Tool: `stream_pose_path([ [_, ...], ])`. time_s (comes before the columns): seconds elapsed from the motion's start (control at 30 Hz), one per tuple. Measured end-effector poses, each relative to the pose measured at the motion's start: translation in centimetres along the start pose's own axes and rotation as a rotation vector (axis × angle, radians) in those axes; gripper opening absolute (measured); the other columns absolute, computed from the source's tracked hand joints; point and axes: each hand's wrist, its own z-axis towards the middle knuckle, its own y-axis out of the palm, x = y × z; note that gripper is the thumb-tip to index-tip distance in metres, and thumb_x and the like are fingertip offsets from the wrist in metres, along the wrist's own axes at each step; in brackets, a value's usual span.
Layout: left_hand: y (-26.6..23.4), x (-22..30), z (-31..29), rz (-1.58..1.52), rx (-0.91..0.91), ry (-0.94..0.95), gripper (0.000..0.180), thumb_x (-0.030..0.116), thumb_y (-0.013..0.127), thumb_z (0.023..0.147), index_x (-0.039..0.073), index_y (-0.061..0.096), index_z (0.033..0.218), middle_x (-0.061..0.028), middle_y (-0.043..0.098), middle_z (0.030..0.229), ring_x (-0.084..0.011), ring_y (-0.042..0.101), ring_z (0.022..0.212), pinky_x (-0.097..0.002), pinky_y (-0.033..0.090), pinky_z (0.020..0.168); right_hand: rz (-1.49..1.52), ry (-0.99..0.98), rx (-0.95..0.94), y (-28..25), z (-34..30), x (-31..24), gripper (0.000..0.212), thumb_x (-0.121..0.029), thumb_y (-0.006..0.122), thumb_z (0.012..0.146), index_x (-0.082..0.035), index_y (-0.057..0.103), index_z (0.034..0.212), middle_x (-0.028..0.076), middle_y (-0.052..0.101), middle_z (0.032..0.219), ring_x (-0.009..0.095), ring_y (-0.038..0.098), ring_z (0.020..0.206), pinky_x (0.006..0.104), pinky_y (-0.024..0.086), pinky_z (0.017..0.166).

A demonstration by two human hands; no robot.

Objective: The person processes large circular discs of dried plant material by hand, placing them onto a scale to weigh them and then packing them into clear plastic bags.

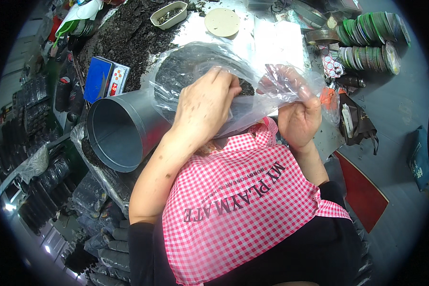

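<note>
A large clear plastic bag (252, 112) with dark, crumbly leaf-like material in it lies in front of me. My left hand (206, 100) reaches across the bag, its fingers bent and closed on the plastic near the bag's mouth. The fingertips are partly hidden. On the other side my right hand (298, 109) grips the gathered end of the bag, its fingers showing through the film. Left of the bag, an open metal canister (140, 126) lies on its side, its bare grey inside turned towards the lower left.
A pile of dark dry leaf material (124, 35) spreads over the far left tabletop. By it stands a blue scale (100, 78). Further back are a cream tray (169, 16) and a round cream lid (222, 23). Stacked green-edged discs (369, 28) and brown tape (321, 36) sit right.
</note>
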Motion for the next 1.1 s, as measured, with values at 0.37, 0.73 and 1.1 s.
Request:
stream_pose_path([
  [0.37,-11.1,-3.5,-16.6,-0.289,-0.555,-0.567,0.018,0.013,0.07,0.083,-0.002,0.068,0.092,-0.0115,0.067,0.087,-0.0201,0.067,0.075,-0.0285,0.053,0.065,0.083,0.094,-0.024,-0.1,0.9,0.1,0.05,-0.026,0.029,0.096,0.006,0.051,0.127,0.024,0.053,0.129,0.034,0.049,0.124,0.0473,0.037,0.106],
  [0.73,2.0,-7.2,-6.6,0.007,0.372,0.13,0.034,0.03,0.075,0.077,0.014,0.069,0.107,-0.0135,0.042,0.145,-0.0351,0.026,0.142,-0.0511,0.016,0.116,-0.548,-0.208,-0.47,-0.1,3.3,-0.6,0.059,-0.041,0.058,0.087,0.004,0.054,0.124,0.018,0.051,0.129,0.032,0.044,0.126,0.0422,0.035,0.106],
  [1.1,3.9,-6.6,-3.7,-2.016,0.659,-0.319,0.024,0.026,0.054,0.096,0.006,0.055,0.109,-0.0071,0.063,0.103,-0.0218,0.061,0.099,-0.0408,0.041,0.101,-0.303,0.082,-0.507,1.3,6.2,1.1,0.022,-0.02,0.06,0.091,-0.003,0.064,0.103,0.012,0.063,0.112,0.025,0.052,0.121,0.0464,0.024,0.112],
])
